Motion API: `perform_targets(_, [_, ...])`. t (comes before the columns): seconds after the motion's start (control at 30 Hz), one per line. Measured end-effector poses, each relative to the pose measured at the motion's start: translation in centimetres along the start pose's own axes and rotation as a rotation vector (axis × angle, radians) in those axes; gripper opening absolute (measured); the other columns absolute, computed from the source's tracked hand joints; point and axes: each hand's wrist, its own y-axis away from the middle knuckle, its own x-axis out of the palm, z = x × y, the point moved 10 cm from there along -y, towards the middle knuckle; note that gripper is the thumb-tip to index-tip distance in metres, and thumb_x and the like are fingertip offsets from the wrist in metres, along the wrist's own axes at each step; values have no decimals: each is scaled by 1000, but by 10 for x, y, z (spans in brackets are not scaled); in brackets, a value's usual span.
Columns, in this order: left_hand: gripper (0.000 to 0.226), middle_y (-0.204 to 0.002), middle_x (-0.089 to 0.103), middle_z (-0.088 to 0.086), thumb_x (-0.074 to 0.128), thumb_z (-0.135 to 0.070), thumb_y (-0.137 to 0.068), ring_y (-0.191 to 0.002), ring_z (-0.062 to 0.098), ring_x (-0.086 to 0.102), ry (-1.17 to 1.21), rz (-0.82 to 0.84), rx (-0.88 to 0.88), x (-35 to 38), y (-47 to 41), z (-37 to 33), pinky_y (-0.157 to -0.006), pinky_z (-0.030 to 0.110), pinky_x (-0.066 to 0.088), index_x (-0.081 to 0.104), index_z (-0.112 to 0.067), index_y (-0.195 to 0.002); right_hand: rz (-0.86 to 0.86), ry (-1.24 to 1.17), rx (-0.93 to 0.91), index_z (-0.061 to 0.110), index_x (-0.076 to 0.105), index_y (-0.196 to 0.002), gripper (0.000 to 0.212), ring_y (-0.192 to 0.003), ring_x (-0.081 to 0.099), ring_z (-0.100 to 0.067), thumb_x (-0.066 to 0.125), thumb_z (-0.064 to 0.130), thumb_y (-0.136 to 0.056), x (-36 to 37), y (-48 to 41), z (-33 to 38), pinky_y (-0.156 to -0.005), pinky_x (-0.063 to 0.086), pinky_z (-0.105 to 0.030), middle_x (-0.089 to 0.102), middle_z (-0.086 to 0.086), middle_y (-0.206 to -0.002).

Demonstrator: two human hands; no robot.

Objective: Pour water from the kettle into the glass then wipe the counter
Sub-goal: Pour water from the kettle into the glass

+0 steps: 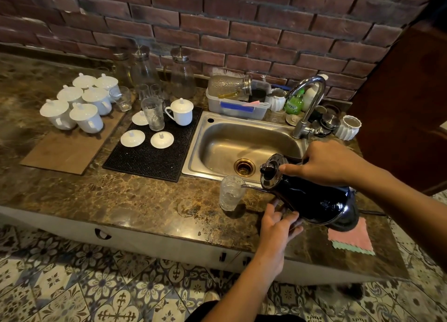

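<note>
A patterned tile floor (72, 285) lies closest to the viewer, below the front edge of the brown marbled tabletop (121, 200). The left hand (278, 222) reaches up over that edge. Its fingers are spread and nearly straight, and it touches the lower side of the kettle (312, 200) without closing round it. To the right, a pink cloth (350, 239) lies flat on the tabletop, partly under the kettle's raised base.

The black kettle is tipped to the left, and its thin spout reaches the rim of the glass (231, 193). The glass stands upright on the tabletop, just in front of the sink (242, 147). Whether water is running cannot be told. The right hand (331, 163) grips the kettle from above with its fingers curled over the handle, and one finger points toward the lid.

To the left of the steel sink, a black mat (154, 157) holds another glass, a lidded cup and three loose lids. Farther left, white lidded cups (79, 103) cluster on a brown board (70, 149). A tap (307, 103) and a plastic tub (237, 106) stand behind the sink, against the brick wall (242, 31).
</note>
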Motion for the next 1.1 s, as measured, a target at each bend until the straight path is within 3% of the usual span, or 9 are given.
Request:
perform_targets(0.5, [52,-144,55,8,58,-6,-97,-115,25,68,-1,0,13,1,1,-1,-102,43,54,40,-34,-138,-2,6,7,10,59,-60,71,-48,47,-17,58,77,-82,-4,1,2,-54,38,-33,51,-4,-53])
perform_targets(1.1, [46,-134,63,7,56,-5,-98,-116,28,67,-9,3,30,3,6,-5,-104,45,52,46,-36,-130,-8,28,0,13,54,-58,71,-48,44,-17,56,80,-80,-4,1,5,-54,38,-34,48,-2,-54])
